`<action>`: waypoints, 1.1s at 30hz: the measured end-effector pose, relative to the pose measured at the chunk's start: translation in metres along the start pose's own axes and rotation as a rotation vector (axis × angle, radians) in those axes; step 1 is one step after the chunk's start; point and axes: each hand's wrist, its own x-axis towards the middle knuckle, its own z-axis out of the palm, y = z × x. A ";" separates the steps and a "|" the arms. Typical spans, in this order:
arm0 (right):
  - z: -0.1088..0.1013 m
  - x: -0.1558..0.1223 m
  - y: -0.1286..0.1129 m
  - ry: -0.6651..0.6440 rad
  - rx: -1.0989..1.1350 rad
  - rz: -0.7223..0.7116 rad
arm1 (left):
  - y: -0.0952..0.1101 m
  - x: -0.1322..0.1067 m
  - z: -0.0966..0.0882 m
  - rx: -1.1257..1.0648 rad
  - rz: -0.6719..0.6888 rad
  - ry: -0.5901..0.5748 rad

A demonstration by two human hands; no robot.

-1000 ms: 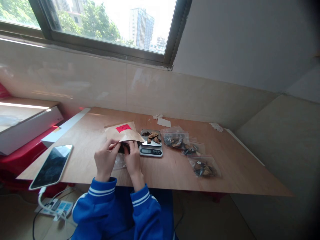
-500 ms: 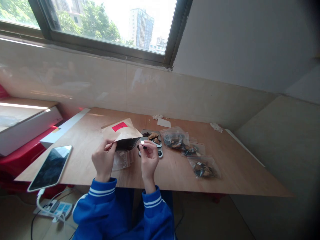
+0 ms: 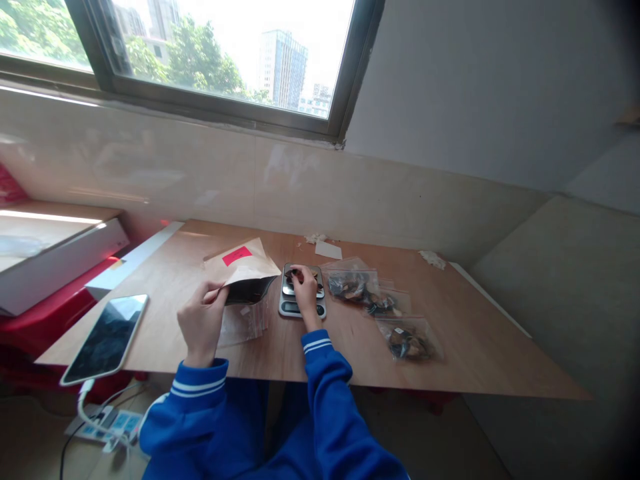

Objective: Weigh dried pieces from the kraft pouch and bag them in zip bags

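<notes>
My left hand (image 3: 203, 323) pinches the rim of a brown paper pouch (image 3: 257, 257) that has a red label and a dark inside. The pouch's mouth gapes toward me. My right hand (image 3: 306, 290) is over a small digital scale (image 3: 289, 307), fingers closed at a dark dried piece (image 3: 294, 273). Brown and dark dried pieces lie on the scale's plate, partly covered by that hand. Beneath the pouch lie clear zip bags (image 3: 243, 327). Right of the scale are several zip bags of dried pieces, among them a near one (image 3: 410, 341).
A phone (image 3: 106, 340) on a white cable overhangs the table's left front edge. A white card (image 3: 329, 250) and crumpled tissue (image 3: 315, 238) lie at the back, with more tissue (image 3: 433, 259) at the back right. A power strip (image 3: 117, 423) is on the floor.
My right hand has moved from the pouch's mouth, where it held a small dark piece, forward onto the scale's plate. My left hand still grips the pouch and has shifted slightly left.
</notes>
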 end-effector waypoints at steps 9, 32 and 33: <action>-0.018 -0.012 0.007 0.222 0.048 0.138 | -0.001 0.002 0.002 -0.002 0.014 -0.006; -0.037 -0.044 0.030 0.069 -0.319 0.025 | -0.003 0.001 0.005 0.013 0.020 -0.026; -0.037 -0.044 0.031 0.059 -0.328 0.023 | -0.003 0.001 0.005 0.013 0.021 -0.028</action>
